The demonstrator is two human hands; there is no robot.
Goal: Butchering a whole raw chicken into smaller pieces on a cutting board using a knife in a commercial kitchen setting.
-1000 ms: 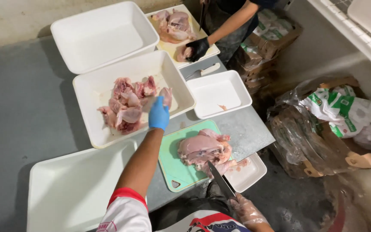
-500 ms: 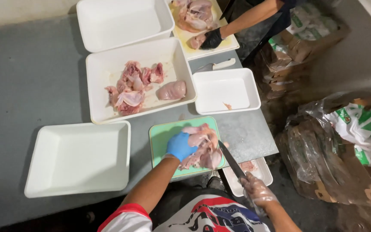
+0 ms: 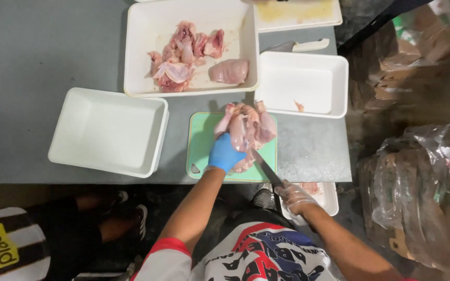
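A raw chicken carcass rests on a green cutting board at the near edge of the grey table. My left hand, in a blue glove, grips the chicken from the near side. My right hand, in a clear plastic glove, holds a knife whose blade runs up into the chicken. Beyond the board, a large white tray holds several cut chicken pieces.
An empty white tray sits left of the board, a smaller one to the far right, with a white-handled knife behind it. Another tray lies under the table edge. Plastic bags and cardboard fill the right side.
My left hand came back from the big tray of pieces and took hold of the chicken on the board. The knife blade now reaches into the chicken. The view shifted closer.
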